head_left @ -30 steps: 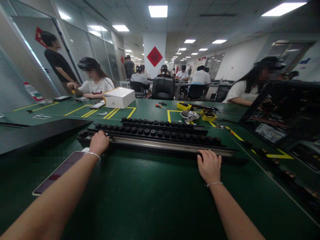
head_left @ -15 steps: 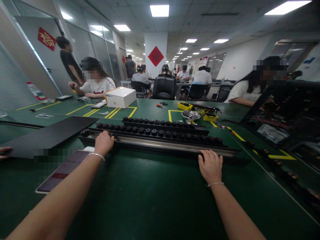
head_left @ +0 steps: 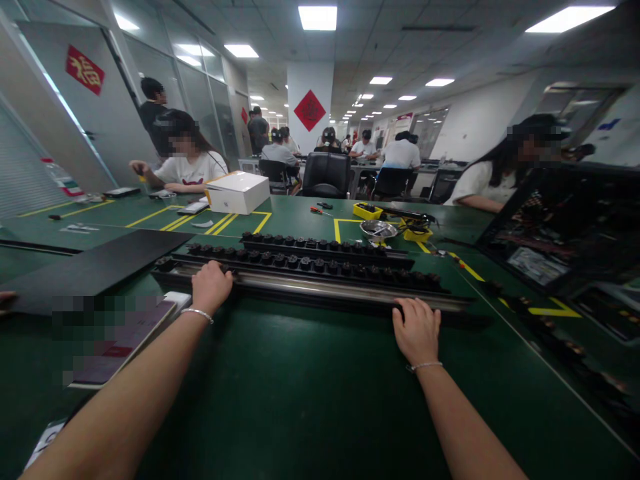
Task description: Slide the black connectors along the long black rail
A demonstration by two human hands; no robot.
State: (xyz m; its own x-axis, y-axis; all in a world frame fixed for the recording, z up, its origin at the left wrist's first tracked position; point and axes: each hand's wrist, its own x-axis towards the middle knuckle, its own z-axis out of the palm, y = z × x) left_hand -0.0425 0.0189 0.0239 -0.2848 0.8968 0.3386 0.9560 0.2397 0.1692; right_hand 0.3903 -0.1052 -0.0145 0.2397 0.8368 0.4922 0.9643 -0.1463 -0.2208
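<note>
A long black channel [head_left: 320, 288] with a shiny metal inside lies across the green table in front of me. My left hand [head_left: 213, 288] is closed over its left part, fingers bent into the channel. A small dark bit shows at the fingertips, too little of it to name. Toward the other end, my right hand [head_left: 417, 330] has its fingers curled over the channel's near edge. Just behind lies a black strip with a row of round black sockets [head_left: 305, 263]. Beyond that is a second, shorter socket strip [head_left: 330, 247].
A flat black panel [head_left: 100, 267] and a phone-like device [head_left: 123, 343] lie at left, with another person's hand [head_left: 7, 301] at the panel. Farther off are a white box [head_left: 239, 193], a metal bowl [head_left: 379, 231], yellow trays [head_left: 367, 212] and a screwdriver [head_left: 316, 210]. An open black case [head_left: 565, 227] stands right.
My left hand has slid slightly right along the channel. The right hand keeps its place on the edge. My view has shifted a little, and a standing person at far left has moved.
</note>
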